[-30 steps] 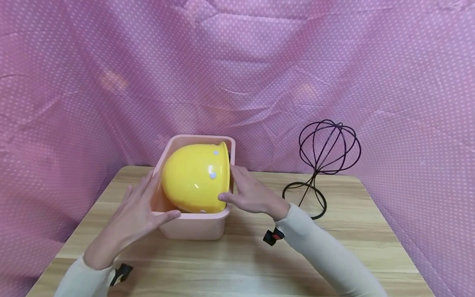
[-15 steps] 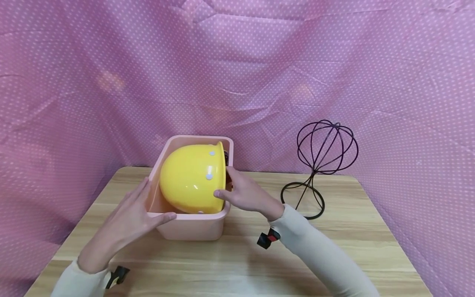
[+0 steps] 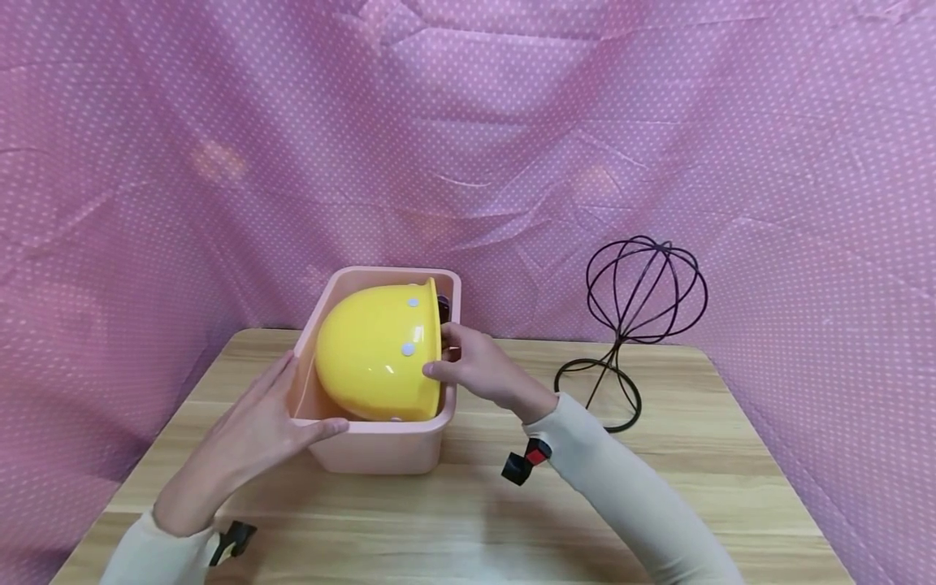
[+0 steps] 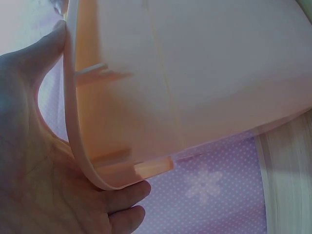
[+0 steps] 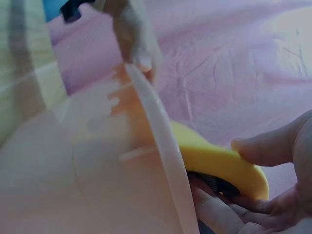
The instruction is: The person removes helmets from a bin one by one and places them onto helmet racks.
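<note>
A yellow helmet [image 3: 373,353] lies on its side in a pink bin [image 3: 380,447], its dome toward the left and its brim toward the right. My right hand [image 3: 486,370] pinches the brim, thumb on the outer shell and fingers curled inside, as the right wrist view also shows on the yellow rim [image 5: 214,163]. At the bin's near left corner rests my left hand [image 3: 249,439], fingers along the left side and thumb over the front rim. In the left wrist view the left hand [image 4: 53,170] spreads around the bin's rim [image 4: 73,112], fingers extended.
A black wire stand [image 3: 620,337] with a round cage top and ring base stands at the right rear of the wooden table [image 3: 658,487]. Pink dotted cloth [image 3: 468,162] hangs behind and at both sides.
The helmet has shifted slightly left, showing more of the dark part inside its brim. My right hand's fingers have curled in behind the brim. The left hand has slid a little left with the bin.
</note>
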The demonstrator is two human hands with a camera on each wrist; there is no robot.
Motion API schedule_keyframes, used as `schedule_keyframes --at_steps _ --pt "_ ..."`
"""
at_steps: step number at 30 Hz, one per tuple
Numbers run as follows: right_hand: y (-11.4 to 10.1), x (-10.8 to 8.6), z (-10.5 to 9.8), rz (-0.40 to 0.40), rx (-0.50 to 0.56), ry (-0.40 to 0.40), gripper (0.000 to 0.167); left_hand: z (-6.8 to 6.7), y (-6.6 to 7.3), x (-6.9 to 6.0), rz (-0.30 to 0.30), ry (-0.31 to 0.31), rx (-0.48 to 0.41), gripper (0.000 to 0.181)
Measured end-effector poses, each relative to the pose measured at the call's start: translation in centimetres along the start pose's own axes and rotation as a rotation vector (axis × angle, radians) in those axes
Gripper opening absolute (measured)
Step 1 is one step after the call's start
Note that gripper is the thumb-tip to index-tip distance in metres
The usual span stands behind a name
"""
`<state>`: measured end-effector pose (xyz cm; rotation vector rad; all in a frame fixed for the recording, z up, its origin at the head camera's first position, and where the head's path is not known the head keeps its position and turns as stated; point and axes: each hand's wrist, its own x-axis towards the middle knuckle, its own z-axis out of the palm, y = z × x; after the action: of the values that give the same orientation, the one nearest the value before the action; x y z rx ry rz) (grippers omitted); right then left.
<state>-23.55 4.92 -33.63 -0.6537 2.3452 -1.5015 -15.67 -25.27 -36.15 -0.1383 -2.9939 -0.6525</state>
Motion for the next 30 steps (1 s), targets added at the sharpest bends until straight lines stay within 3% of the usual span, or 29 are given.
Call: schedule_keyframes --at_steps 5,14,30 --pt "0.1 0.1 0.0 0.044 0.163 -0.039 0.053 0.0 0.0 0.1 0.037 0.022 -0.02 0.126" --pt "0.3 0.1 0.2 0.094 0.313 -0.028 0.056 -0.1 0.0 -0.1 0.004 0.014 0.011 0.128" --pt "1.6 -0.4 -0.4 -0.001 0.499 -0.04 0.05 -0.2 0.1 -0.2 0.011 0.027 -0.006 0.124"
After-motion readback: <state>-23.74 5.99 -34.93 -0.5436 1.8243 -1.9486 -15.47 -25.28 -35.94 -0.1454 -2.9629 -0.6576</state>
